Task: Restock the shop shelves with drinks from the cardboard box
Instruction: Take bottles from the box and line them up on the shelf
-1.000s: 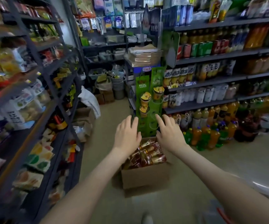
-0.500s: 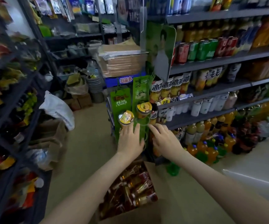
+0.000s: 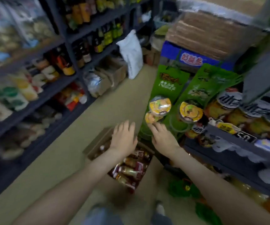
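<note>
The cardboard box (image 3: 114, 153) stands on the floor at the shelf's foot, apparently full of drinks (image 3: 131, 171), while left hand (image 3: 124, 138) and right hand (image 3: 163, 140) hover above, fingers apart, empty; restocking appears barely begun.

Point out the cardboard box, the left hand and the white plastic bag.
cardboard box (image 3: 98, 142): head view, on its far left flap.
left hand (image 3: 124, 138): head view, on the back of the hand.
white plastic bag (image 3: 133, 54): head view, on its middle.
</note>
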